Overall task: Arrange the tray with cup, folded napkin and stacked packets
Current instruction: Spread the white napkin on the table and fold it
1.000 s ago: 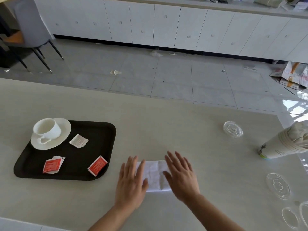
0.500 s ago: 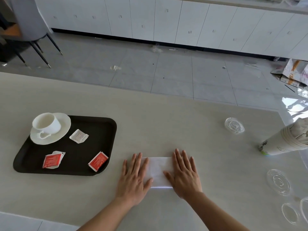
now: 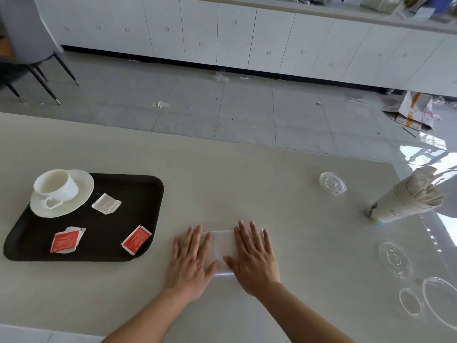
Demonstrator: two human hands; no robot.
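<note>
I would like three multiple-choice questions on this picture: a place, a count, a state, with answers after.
1. Where is the napkin, relative to the tray? A. on it; B. on the table, right of it; C. under it.
2. How many red packets lie on the tray? A. one; B. two; C. four.
3. How are the left hand and right hand? A. flat on the napkin; B. fists; C. raised.
Answers: B, it lies on bare table; B, two show; A, both lie flat on it.
</note>
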